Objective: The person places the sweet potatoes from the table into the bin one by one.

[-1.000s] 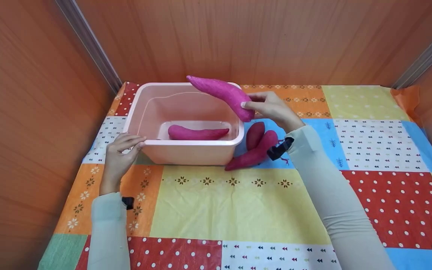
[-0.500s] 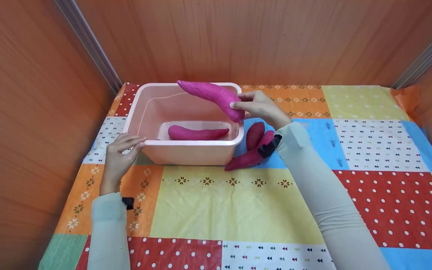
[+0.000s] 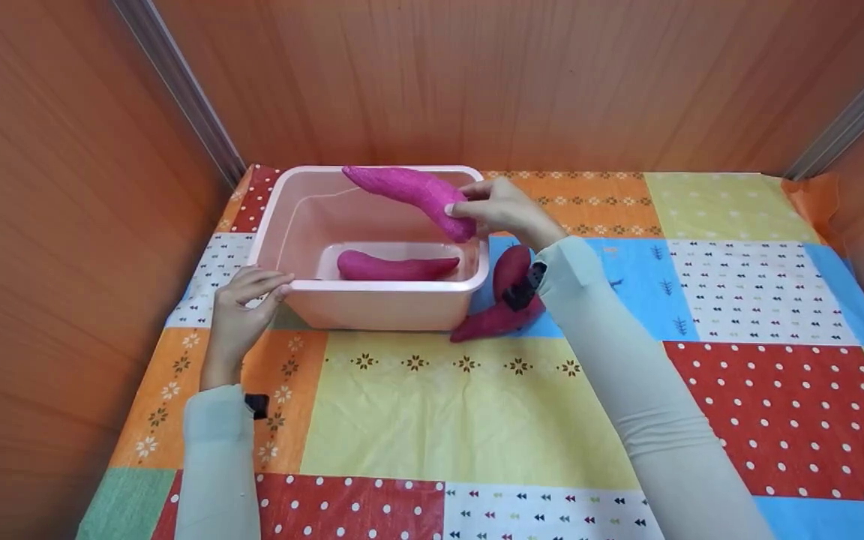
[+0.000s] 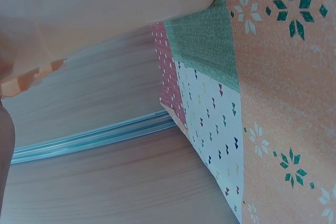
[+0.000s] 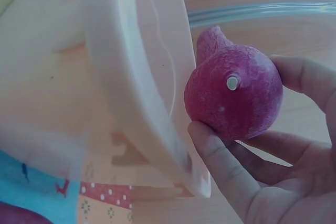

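My right hand (image 3: 507,208) holds a long, curved purple-skinned sweet potato (image 3: 413,189) by its thick end, over the right part of a pink plastic bin (image 3: 372,307). The right wrist view faces that blunt end, with the thumb and fingers around the sweet potato (image 5: 236,98). Another sweet potato (image 3: 394,267) lies lengthwise on the bin's floor. At the bin's near left corner, my left hand (image 3: 243,315) grips the rim between thumb and fingers. The left wrist view has mostly the bin's wall (image 4: 110,9) and little of the hand.
Outside the bin's right side lie a darker sweet potato (image 3: 509,268) and a longer one (image 3: 488,322), partly hidden by the right wrist's black camera (image 3: 524,289). A patchwork-print cloth (image 3: 462,420) covers the table. Wood-look panels (image 3: 477,82) stand behind and at both sides.
My right hand has carried the sweet potato leftward and slightly lower, from the bin's right rim to over its opening. My left hand has stayed on the rim.
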`<state>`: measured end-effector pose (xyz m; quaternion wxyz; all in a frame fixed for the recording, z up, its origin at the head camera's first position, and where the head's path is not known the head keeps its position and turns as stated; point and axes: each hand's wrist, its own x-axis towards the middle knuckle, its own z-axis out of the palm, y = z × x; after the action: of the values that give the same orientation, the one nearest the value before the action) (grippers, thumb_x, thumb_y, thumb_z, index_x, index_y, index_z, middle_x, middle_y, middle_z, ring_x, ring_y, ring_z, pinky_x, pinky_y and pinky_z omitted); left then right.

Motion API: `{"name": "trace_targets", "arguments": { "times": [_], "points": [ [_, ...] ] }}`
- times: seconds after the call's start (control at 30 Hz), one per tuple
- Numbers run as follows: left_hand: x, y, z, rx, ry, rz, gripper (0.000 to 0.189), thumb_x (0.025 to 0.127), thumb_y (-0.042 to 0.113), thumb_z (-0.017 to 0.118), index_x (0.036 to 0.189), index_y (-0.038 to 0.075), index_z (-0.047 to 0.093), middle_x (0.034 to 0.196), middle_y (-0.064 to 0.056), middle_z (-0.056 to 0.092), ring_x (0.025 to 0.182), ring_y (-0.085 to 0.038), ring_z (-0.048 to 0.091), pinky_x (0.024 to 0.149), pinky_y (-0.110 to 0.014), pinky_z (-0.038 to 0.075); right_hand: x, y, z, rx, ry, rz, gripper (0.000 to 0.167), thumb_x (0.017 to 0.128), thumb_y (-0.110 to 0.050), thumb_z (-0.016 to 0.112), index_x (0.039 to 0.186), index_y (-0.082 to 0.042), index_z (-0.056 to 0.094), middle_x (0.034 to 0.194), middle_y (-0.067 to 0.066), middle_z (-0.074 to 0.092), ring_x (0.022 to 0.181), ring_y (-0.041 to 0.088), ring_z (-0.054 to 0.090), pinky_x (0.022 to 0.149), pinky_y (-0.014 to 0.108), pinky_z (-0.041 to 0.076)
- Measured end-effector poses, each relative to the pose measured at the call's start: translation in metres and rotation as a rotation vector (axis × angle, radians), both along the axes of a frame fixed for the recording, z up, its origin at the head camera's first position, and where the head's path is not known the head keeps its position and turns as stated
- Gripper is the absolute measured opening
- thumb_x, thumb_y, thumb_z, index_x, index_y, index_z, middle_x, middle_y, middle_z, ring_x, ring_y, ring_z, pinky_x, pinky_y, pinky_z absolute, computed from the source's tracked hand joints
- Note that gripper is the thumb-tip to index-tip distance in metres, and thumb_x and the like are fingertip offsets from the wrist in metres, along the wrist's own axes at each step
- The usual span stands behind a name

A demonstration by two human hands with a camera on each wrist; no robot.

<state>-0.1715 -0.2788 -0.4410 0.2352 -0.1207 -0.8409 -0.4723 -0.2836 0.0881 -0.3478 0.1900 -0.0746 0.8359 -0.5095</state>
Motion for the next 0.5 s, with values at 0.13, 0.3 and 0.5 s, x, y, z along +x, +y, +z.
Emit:
{"name": "trace_targets", "arguments": {
  "times": [0.13, 0.3, 0.5],
  "points": [
    [0.009, 0.009, 0.014, 0.008, -0.009, -0.001, 0.021, 0.081, -0.004, 0.072, 0.102, -0.003, 0.073, 0.098, -0.022, 0.071, 0.097, -0.003, 0.056, 0.095, -0.01, 0.041, -0.001, -0.004, 0.003, 0.0, -0.006, 0.009, 0.051, 0.085, -0.034, 0.073, 0.129, -0.013, 0.06, 0.117, 0.007, 0.062, 0.098, 0.021, 0.061, 0.087, 0.037, 0.056],
    [0.012, 0.013, 0.019, 0.006, -0.005, 0.003, 0.02, 0.081, -0.007, 0.07, 0.101, -0.007, 0.072, 0.097, -0.025, 0.07, 0.096, -0.002, 0.056, 0.094, -0.009, 0.041, -0.003, -0.009, 0.007, 0.033, -0.008, 0.018, 0.053, 0.085, -0.033, 0.073, 0.131, -0.011, 0.058, 0.121, 0.008, 0.061, 0.099, 0.021, 0.063, 0.084, 0.033, 0.057],
    [0.001, 0.003, 0.0, 0.005, -0.015, 0.015, 0.022, 0.081, -0.003, 0.072, 0.102, 0.002, 0.074, 0.099, -0.018, 0.073, 0.098, -0.001, 0.056, 0.096, -0.01, 0.042, -0.007, -0.014, 0.008, 0.046, -0.016, 0.032, 0.05, 0.085, -0.031, 0.073, 0.129, -0.01, 0.059, 0.119, 0.008, 0.062, 0.097, 0.02, 0.065, 0.081, 0.032, 0.058]
  ]
}}
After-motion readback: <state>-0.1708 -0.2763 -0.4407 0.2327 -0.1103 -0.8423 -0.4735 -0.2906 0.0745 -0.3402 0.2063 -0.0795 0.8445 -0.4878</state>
